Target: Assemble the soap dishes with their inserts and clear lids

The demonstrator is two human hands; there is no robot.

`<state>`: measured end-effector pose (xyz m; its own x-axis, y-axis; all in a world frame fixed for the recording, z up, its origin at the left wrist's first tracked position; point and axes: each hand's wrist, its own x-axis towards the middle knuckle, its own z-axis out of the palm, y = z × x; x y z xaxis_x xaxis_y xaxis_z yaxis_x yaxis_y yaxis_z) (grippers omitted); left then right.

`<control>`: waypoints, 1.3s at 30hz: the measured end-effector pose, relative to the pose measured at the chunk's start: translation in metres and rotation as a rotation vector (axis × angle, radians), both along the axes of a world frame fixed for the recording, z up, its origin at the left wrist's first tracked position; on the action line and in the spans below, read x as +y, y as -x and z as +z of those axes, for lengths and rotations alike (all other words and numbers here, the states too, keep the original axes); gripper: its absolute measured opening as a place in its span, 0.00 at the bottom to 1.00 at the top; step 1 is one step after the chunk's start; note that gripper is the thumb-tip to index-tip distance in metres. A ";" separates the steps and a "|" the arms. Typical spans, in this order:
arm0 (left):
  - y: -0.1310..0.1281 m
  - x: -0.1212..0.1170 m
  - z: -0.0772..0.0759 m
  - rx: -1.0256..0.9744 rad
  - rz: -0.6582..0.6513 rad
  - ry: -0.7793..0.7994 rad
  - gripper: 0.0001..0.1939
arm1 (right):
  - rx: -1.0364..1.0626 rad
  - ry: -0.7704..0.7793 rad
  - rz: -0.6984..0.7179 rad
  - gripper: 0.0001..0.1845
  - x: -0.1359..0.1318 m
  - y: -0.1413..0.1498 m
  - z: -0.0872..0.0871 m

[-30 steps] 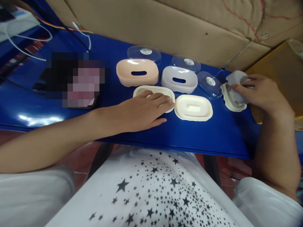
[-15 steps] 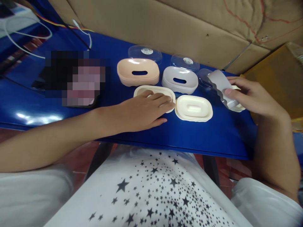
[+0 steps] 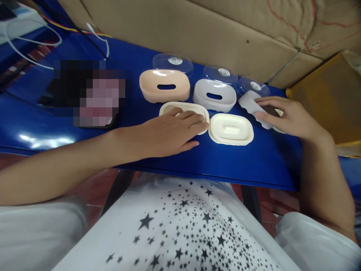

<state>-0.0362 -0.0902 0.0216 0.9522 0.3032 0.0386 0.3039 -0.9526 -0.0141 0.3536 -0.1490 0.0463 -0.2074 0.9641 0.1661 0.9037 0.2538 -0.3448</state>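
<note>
In the head view my left hand [image 3: 180,128] lies palm down with fingers stretched over a cream soap dish tray [image 3: 166,109], covering most of it. Right beside that tray is a second cream tray [image 3: 231,130], a raised oval in its middle. My right hand [image 3: 290,116] grips a light grey soap dish [image 3: 254,109], tilted on its side, between thumb and fingers. Under and behind this hand shows the edge of another cream piece [image 3: 279,112], mostly hidden. A peach soap dish [image 3: 165,92] and a second grey soap dish [image 3: 214,102] stand upright, each with a slot in its base.
Three clear lids, the left [image 3: 160,62], middle [image 3: 211,71] and right [image 3: 245,84], lie along the back of the blue table [image 3: 211,165]. Cardboard [image 3: 197,34] rises behind them. A pixelated object [image 3: 101,94] and white cable [image 3: 107,49] are at left, a box [image 3: 329,90] at right.
My right hand has moved left with the grey soap dish. The clear lid that was against the dish now lies flat behind it. My left hand has stayed in place.
</note>
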 end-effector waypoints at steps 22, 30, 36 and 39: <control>0.001 0.000 0.000 -0.014 -0.004 0.015 0.25 | -0.258 0.154 -0.385 0.37 0.010 -0.054 -0.024; 0.001 0.000 0.000 -0.012 -0.005 0.011 0.25 | -0.283 0.165 -0.383 0.33 0.011 -0.049 -0.022; 0.002 0.002 -0.003 -0.029 -0.027 0.015 0.25 | -0.312 -0.024 -0.435 0.31 0.007 -0.019 -0.013; 0.003 0.004 -0.004 -0.045 -0.038 0.022 0.25 | -0.292 -0.118 -0.354 0.30 0.004 0.000 -0.010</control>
<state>-0.0389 -0.0862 0.0177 0.9604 0.2681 0.0755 0.2674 -0.9634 0.0195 0.3532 -0.1448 0.0364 0.0760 0.9618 0.2628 0.9966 -0.0648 -0.0509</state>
